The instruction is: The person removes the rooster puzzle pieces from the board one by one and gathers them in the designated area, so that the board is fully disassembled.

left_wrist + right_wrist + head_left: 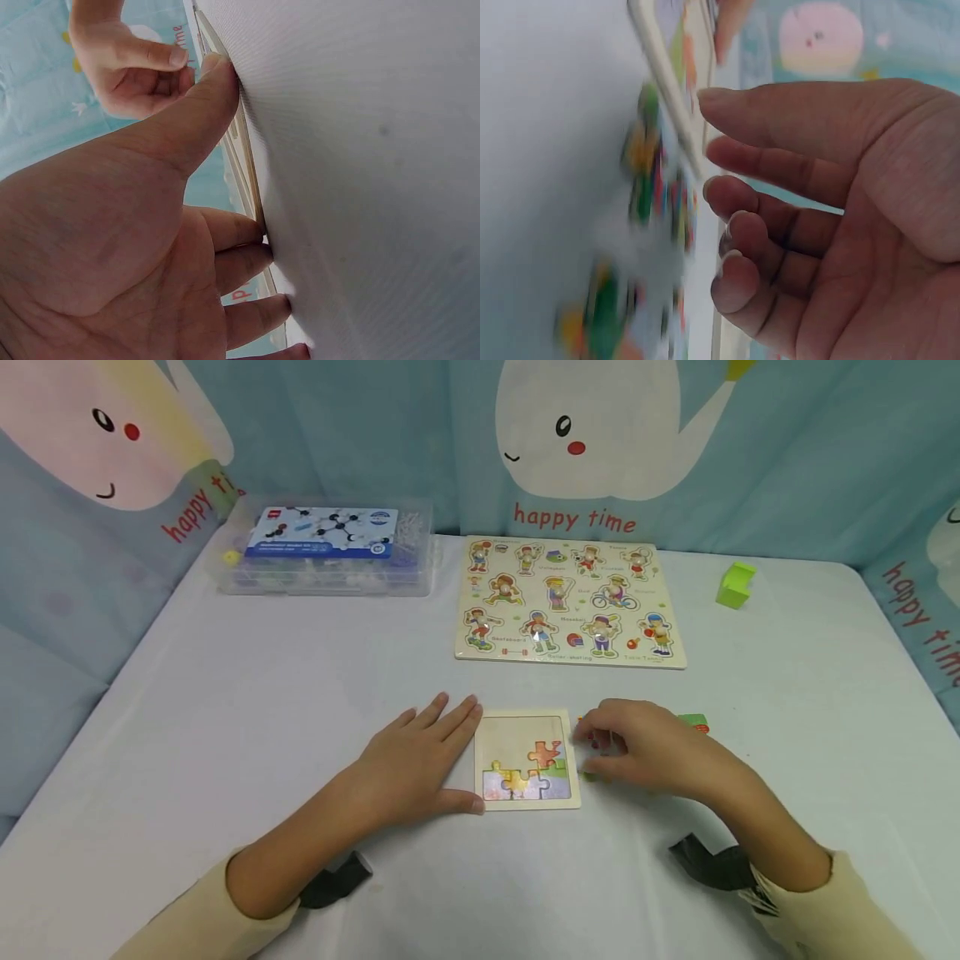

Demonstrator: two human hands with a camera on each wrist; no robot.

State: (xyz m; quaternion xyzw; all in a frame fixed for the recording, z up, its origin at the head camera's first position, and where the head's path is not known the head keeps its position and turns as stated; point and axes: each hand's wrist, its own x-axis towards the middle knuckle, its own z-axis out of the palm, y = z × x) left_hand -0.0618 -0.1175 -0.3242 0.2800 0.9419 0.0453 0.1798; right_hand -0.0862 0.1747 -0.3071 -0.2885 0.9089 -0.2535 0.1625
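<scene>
A small wooden jigsaw tray (513, 737) lies on the table, with several joined puzzle pieces (525, 783) along its bottom and right side. My left hand (420, 764) rests flat at the tray's left edge, its thumb at the lower corner and its fingertips at the upper one. To the right of the tray hovers my right hand (648, 747), fingers loosely bent and thumb apart from them. Nothing shows between its fingertips in the right wrist view. Loose colourful puzzle pieces (641, 150) lie under and beside that hand, partly hidden by it in the head view.
Behind the tray lies a larger wooden board with sports figures (525, 597). A clear plastic case with a molecule label (322, 572) stands at the back left. A green block (735, 585) sits at the back right. Patterned curtain (360, 435) borders the white table.
</scene>
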